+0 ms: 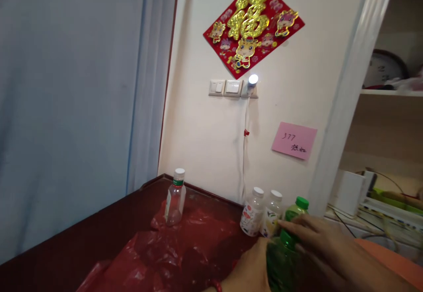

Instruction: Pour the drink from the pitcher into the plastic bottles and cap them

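Low at the right, my left hand (249,267) is wrapped round a green bottle (282,263) with a green cap. My right hand (317,239) reaches over from the right, its fingers bent at the bottle's cap and slightly blurred; whether they pinch the cap is hard to make out. Just behind stands a second green-capped bottle (301,204), partly hidden by my right hand. Left of it are two white-capped bottles with printed labels, one (253,215) beside the other (272,212). A clear bottle (176,201) with a white cap stands upright farther left.
A crumpled red plastic bag (158,256) lies on the dark red table (82,243). Behind is a wall with switches (224,88), a plugged-in cable (245,151) and a pink note (294,140). Shelves with a white router (348,192) stand at the right.
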Demonstrator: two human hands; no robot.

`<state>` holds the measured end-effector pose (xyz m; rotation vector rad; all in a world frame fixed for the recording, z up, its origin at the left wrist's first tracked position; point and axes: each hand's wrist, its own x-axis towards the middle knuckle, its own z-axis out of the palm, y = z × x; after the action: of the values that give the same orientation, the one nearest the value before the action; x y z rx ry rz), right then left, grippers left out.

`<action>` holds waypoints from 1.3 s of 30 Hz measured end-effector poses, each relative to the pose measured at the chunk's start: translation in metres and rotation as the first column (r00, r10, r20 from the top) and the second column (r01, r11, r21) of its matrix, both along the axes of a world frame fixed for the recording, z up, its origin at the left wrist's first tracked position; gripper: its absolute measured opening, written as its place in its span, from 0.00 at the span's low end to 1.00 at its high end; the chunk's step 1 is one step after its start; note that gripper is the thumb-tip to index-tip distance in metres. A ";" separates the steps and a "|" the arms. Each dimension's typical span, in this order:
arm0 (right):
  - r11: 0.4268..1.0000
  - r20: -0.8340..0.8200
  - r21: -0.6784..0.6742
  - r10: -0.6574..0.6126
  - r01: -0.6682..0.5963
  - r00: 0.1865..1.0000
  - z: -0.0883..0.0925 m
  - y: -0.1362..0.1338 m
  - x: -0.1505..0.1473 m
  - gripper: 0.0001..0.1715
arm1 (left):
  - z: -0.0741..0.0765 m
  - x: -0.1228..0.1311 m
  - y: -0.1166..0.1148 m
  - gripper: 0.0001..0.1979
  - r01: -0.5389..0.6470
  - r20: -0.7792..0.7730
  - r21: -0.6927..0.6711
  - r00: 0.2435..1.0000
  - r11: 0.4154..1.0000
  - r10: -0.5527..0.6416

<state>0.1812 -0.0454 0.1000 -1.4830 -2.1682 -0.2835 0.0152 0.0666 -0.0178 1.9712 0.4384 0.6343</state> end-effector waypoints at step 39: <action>0.963 0.117 0.231 -0.170 0.139 0.978 -0.019 -0.052 -0.024 0.13 | 0.035 -0.017 -0.024 0.31 -0.034 0.158 -0.086 0.986 0.996 0.047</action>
<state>0.1577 -0.0972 0.0812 -1.5446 -2.0461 -0.6772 -0.0015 0.0430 0.0175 1.8210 0.4003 0.7814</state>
